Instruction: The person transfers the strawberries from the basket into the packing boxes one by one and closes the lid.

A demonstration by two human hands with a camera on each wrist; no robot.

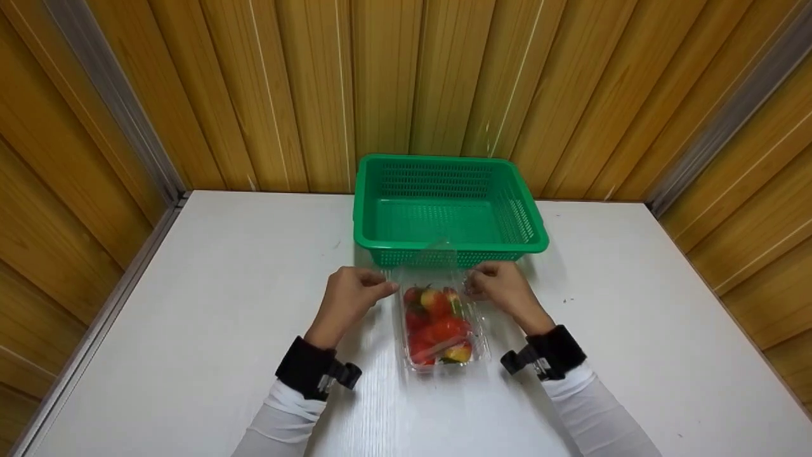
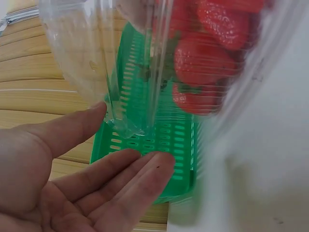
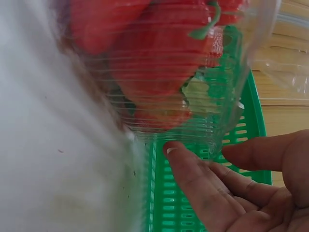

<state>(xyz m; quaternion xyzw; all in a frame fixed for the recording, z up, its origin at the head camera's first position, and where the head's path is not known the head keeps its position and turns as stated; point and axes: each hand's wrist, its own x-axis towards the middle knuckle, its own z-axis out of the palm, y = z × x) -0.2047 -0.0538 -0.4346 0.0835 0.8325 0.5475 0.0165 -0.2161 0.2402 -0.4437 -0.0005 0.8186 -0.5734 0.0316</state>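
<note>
A clear plastic clamshell box (image 1: 438, 327) stands on the table with its lid (image 1: 438, 257) raised at the far side. Red and yellow-red fruits (image 1: 441, 330) fill it; several in the left wrist view look like strawberries (image 2: 203, 58). At the box's far left corner is my left hand (image 1: 355, 295). Its thumb touches the clear plastic edge, while the fingers lie fairly straight below with a gap between. My right hand (image 1: 504, 289) is at the far right corner, pinching the plastic rim (image 3: 217, 145) between thumb and fingers.
Just behind the box, a green perforated basket (image 1: 450, 246) stands on the white table (image 1: 222, 304), against a wood-patterned wall (image 1: 380, 82). Panelled walls with metal posts (image 1: 114, 95) rise on both sides. Small dark specks (image 1: 568, 299) lie on the right of the table.
</note>
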